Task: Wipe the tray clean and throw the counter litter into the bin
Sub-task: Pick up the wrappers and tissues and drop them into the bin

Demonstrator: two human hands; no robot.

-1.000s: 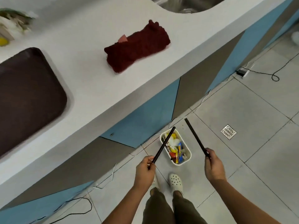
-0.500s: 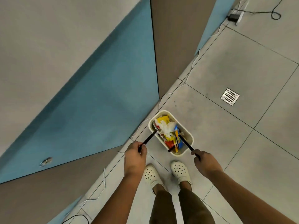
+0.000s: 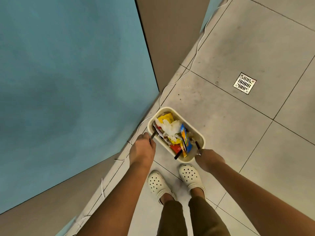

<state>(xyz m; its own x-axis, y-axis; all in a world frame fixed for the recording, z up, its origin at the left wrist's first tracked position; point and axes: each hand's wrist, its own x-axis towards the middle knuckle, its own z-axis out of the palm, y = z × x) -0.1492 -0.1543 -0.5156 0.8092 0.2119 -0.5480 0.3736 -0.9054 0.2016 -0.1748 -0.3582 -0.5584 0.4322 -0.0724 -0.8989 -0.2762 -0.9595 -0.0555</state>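
Bin (image 3: 200,133) on the floor by the blue cabinet panel (image 3: 68,74), sticks going in.

Looks like the litter-dumping step: left hand (image 3: 143,150) is clenched around a dark stick (image 3: 152,135) at the bin's near-left rim, right hand (image 3: 210,159) pinches another stick (image 3: 197,145) poking into the wrappers (image 3: 172,130). Next move is probably just letting go so both drop inside. It's pretty full, so they could tip over the rim. Open tile to the right, clogs (image 3: 190,176) just beside it.
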